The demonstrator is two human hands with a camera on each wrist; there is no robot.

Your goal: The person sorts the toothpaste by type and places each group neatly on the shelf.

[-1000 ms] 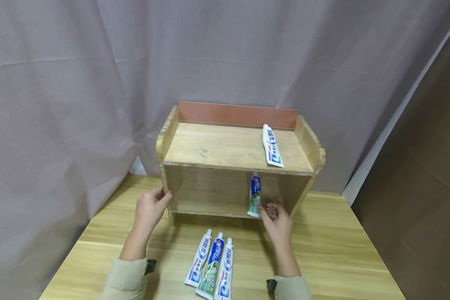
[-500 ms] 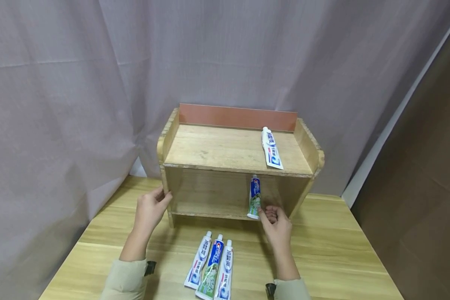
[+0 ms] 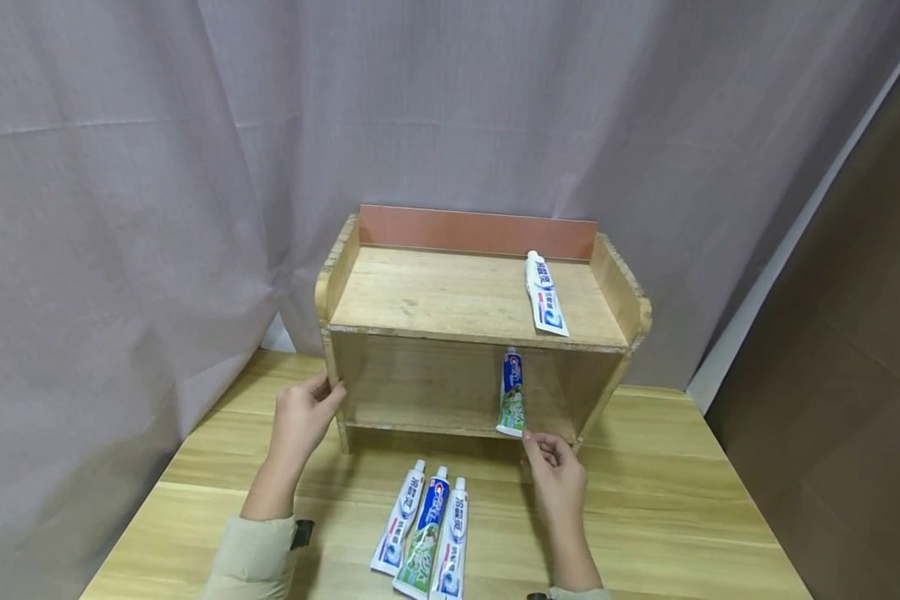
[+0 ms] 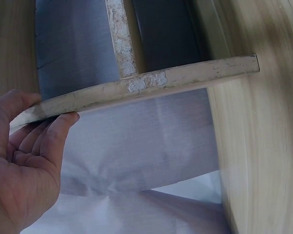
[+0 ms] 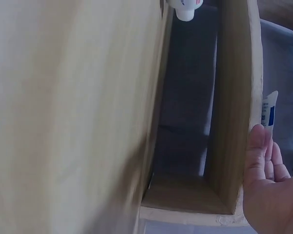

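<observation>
My left hand (image 3: 303, 421) grips the left side panel of a small two-tier wooden shelf (image 3: 435, 296); in the left wrist view, the thumb and fingers (image 4: 61, 134) lie on opposite faces of that panel. On the lower tier lies a blue-and-green toothpaste tube (image 3: 512, 393), cap toward the back. My right hand (image 3: 558, 471) is at the tube's bottom corner, its fingers loosely bent and not around the tube. In the right wrist view, the thumb (image 5: 256, 139) is by the board's front edge. A white toothpaste tube (image 3: 546, 296) lies on the upper tier, toward the right.
Three more toothpaste tubes lie side by side on the wooden table (image 3: 667, 500) before the shelf: a white one (image 3: 399, 517), a blue-green one (image 3: 423, 533) and another white one (image 3: 451, 537). A grey curtain (image 3: 450, 108) hangs behind. A brown panel (image 3: 832, 333) stands at the right.
My right hand has drawn back slightly from the blue-and-green tube, and its fingers have loosened. The tube stays on the lower tier. My left hand keeps its grip on the side panel.
</observation>
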